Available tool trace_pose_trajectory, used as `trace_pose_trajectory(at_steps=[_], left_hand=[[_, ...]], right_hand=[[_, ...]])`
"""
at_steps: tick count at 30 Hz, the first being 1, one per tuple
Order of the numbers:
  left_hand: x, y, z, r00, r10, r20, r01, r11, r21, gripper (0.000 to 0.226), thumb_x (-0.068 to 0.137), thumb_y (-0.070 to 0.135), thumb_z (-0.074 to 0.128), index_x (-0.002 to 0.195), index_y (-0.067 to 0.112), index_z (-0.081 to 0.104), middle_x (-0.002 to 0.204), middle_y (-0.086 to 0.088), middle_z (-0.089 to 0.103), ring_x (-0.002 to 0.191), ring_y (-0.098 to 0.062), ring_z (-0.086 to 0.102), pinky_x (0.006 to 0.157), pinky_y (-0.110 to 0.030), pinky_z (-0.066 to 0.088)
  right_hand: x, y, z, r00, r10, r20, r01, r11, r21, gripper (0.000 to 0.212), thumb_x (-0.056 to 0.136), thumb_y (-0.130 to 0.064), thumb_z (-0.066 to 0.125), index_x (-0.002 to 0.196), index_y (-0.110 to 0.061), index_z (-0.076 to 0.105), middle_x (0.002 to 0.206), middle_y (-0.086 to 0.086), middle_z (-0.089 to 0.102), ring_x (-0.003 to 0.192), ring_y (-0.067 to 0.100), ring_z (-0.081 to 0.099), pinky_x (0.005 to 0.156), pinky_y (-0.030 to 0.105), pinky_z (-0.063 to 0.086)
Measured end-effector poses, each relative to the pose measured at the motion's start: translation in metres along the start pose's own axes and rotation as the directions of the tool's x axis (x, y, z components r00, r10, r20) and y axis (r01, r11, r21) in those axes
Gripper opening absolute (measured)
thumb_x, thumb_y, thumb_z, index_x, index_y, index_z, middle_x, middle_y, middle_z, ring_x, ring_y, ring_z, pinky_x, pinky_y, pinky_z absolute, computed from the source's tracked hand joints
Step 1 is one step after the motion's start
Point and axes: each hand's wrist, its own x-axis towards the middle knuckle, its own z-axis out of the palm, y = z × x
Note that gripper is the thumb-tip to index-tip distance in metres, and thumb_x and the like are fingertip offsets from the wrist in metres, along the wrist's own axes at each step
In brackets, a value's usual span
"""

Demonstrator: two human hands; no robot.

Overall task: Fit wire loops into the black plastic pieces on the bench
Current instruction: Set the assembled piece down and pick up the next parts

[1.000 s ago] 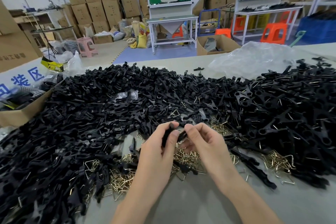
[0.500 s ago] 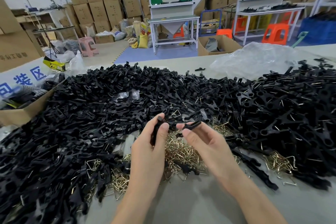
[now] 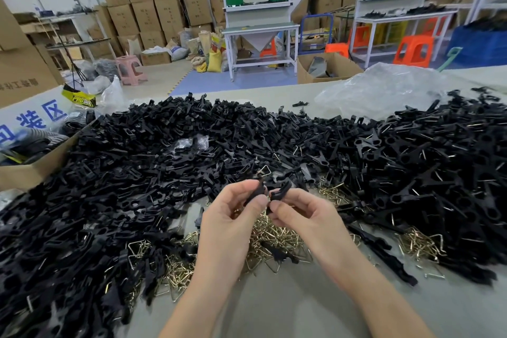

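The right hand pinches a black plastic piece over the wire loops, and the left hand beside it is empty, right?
No. The head view shows the left hand also holding a black plastic piece, raised beside the right hand, which does pinch its own piece over the wire loops.

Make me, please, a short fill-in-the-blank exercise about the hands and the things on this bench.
1. The left piece, pinched by the left hand, and the right piece, pinched by the right hand, are ___ plastic.
2. The loops heaped under the hands are bent from thin golden ___.
3. The crumpled clear bag lies on the bench's far ___ side.
4. The stool at far left is ___.
Missing words: black; wire; right; pink.
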Motion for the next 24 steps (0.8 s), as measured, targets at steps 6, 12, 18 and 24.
trace_pose_trajectory(at_steps=[6, 12, 18, 24], left_hand=[[-0.0034, -0.0028, 0.0017, 0.999, 0.041, 0.023, -0.044, 0.991, 0.128, 0.023, 0.095, 0.014, 0.067, 0.101, 0.035, 0.074, 0.091, 0.014, 0.077, 0.085, -0.002, 0.070, 0.073, -0.010, 0.050], [-0.0042, -0.0042, -0.0024, 0.987, 0.160, -0.014, -0.147, 0.940, 0.309, 0.008, 0.095, 0.029, 0.065, 0.095, 0.036, 0.070, 0.064, 0.018, 0.062, 0.053, 0.003, 0.048, 0.052, -0.009, 0.037], [-0.0042, 0.0005, 0.0001, 0.990, 0.026, 0.135, -0.040, 0.994, 0.102, 0.016, 0.090, 0.030, 0.067, 0.104, 0.026, 0.074, 0.077, 0.008, 0.073, 0.070, 0.001, 0.064, 0.065, -0.010, 0.049], [-0.0008, -0.0005, -0.0020, 0.997, 0.018, 0.069, -0.024, 0.996, 0.084, 0.018, 0.098, 0.024, 0.059, 0.110, 0.021, 0.072, 0.096, 0.005, 0.077, 0.085, -0.012, 0.073, 0.070, -0.020, 0.057]], right_hand=[[-0.0005, -0.0003, 0.0000, 1.000, -0.015, -0.017, 0.016, 0.999, 0.029, 0.024, 0.079, -0.035, 0.074, 0.102, -0.028, 0.078, 0.098, 0.003, 0.078, 0.087, 0.016, 0.073, 0.083, 0.028, 0.059], [0.0012, -0.0020, -0.0058, 0.991, -0.083, -0.106, 0.090, 0.994, 0.063, 0.015, 0.080, -0.031, 0.074, 0.092, -0.024, 0.077, 0.085, -0.005, 0.074, 0.081, 0.010, 0.069, 0.079, 0.021, 0.057], [0.0010, -0.0010, -0.0046, 0.996, -0.076, 0.050, 0.076, 0.997, 0.002, 0.020, 0.091, -0.027, 0.073, 0.109, -0.036, 0.076, 0.111, -0.002, 0.076, 0.102, 0.018, 0.073, 0.089, 0.030, 0.058], [0.0024, 0.0010, -0.0044, 0.996, -0.035, 0.078, 0.035, 0.999, -0.002, 0.033, 0.083, -0.047, 0.074, 0.114, -0.036, 0.075, 0.113, -0.003, 0.076, 0.098, 0.020, 0.074, 0.088, 0.031, 0.059]])
